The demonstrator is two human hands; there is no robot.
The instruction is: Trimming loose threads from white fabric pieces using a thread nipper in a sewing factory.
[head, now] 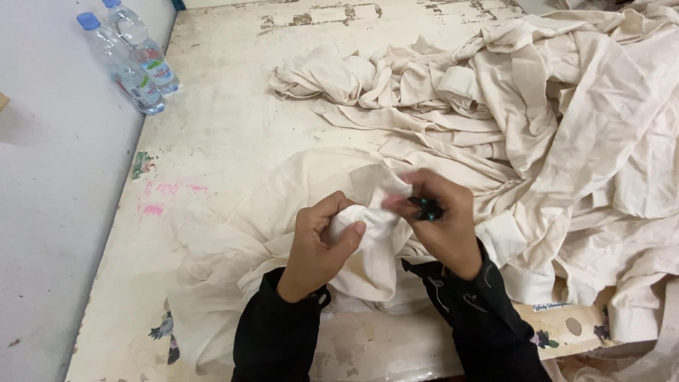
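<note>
The table [226,127] filled most of the view, its cream paint worn and scuffed, with bare patches at the far edge, pink marks and a small green smear near its left edge, and dark flower prints along the near edge. Left of the table ran a grey floor [49,212]. On the table's right half lay a heap [566,120] of cream cloth, crumpled and twisted, spilling over the right and near edges. Near the table's front edge, touching the heap, lay one cream cloth [262,219], its middle gathered up in both hands. The left hand [318,244], in a black sleeve, was closed around a bunched fold of the cloth. The right hand [442,219] pinched the same fold while its fingers gripped a small dark tool [426,208], blurred. At the table's far left corner two plastic bottles [131,60] with blue caps lay side by side; their contents looked clear.
</note>
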